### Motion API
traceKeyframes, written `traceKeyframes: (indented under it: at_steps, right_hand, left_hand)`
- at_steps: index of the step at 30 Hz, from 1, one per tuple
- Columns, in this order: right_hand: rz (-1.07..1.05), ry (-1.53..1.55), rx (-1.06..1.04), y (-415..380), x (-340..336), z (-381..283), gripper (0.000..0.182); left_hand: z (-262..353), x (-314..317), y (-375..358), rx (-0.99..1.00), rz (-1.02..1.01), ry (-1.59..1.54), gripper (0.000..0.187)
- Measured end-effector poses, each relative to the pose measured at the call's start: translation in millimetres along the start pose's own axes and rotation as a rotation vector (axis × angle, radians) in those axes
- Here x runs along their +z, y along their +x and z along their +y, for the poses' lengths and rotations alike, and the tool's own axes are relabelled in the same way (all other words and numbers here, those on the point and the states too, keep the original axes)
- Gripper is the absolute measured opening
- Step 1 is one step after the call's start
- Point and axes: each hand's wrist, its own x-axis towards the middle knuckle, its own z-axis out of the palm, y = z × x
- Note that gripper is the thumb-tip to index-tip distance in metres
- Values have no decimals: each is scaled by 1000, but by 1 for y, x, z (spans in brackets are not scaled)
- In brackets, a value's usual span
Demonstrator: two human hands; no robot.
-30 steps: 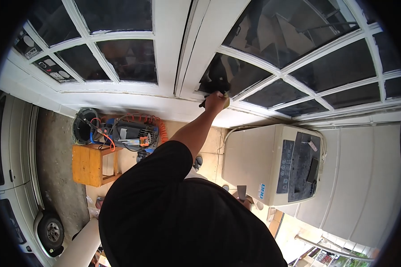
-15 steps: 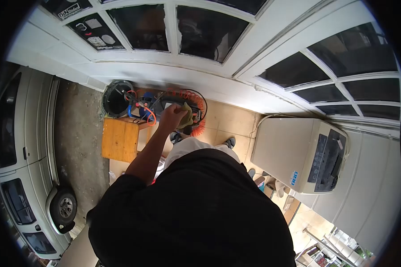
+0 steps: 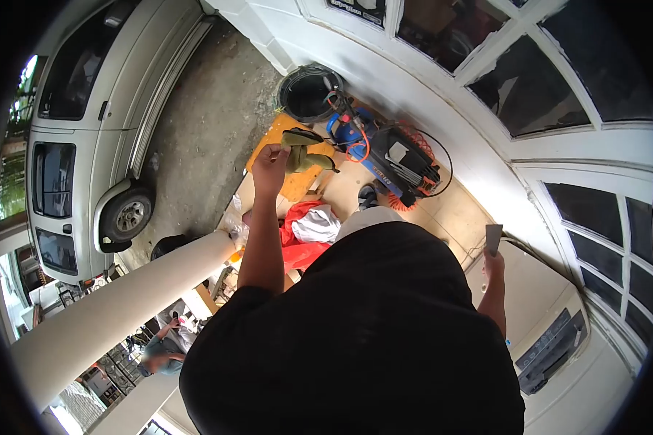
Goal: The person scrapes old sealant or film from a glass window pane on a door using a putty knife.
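Observation:
My left hand [image 3: 269, 171] is closed on a limp olive-green cloth item [image 3: 312, 161] with dark edging, which dangles over the orange-brown wooden stool [image 3: 265, 139]. Beyond it stands a blue and black air compressor [image 3: 384, 163] with orange coiled hose. On the other side, my right hand [image 3: 494, 264] is closed around the lower end of a flat grey rectangular piece [image 3: 493, 237], pointing upward in front of the washing machine [image 3: 530, 290]. Whether this piece has a handle inside the fist I cannot tell.
A black bucket [image 3: 308, 94] stands behind the stool. Red and white fabric [image 3: 308, 228] lies by my feet. A white column [image 3: 123, 312] and a parked vehicle [image 3: 87, 156] are on the left, with a seated person [image 3: 165, 351] farther off. A white paned door [image 3: 479, 152] borders the right.
My view has swung left, bringing the column and seated person in. The left hand with the cloth has moved from before the compressor to over the stool. My right hand has come into view.

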Motion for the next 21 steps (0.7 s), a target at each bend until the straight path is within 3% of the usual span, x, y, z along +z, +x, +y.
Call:
traceKeyframes:
  at_steps: [1,2,3,7,9,10,11,12,13,20,21]
  right_hand:
    - [45,-31,-219,33,8,15,32]
    - [-45,18,-87,1,-1,-40,38]
    - [-51,39,-123,-16,-1,-68,38]
    - [-161,52,-222,-32,15,-78,32]
    - [-228,290,-126,-46,10,-75,22]
    - [-232,396,-105,-50,7,-71,20]
    - [-219,412,-98,-57,0,-73,20]
    - [-192,529,-103,-67,-11,-80,20]
    - [-159,650,-105,-79,-22,-87,20]
    - [-7,717,-417,-123,-100,-149,39]
    - [-44,743,-436,-120,-110,-148,42]
  left_hand:
    - [-14,-5,3,-3,10,6,28]
    - [-32,-7,7,-73,103,50,34]
    - [-52,-8,8,-144,193,93,42]
    - [-162,11,-20,-256,215,347,62]
    - [-208,17,-55,-474,-233,509,62]
    - [-220,17,-77,-440,-460,497,66]
    - [-194,18,-96,-546,-697,535,64]
    - [-188,24,-118,-407,-798,684,60]
    - [-224,34,-132,-408,-940,687,54]
    - [-168,115,-90,-274,-1160,612,48]
    - [-123,134,-77,-211,-1033,720,44]
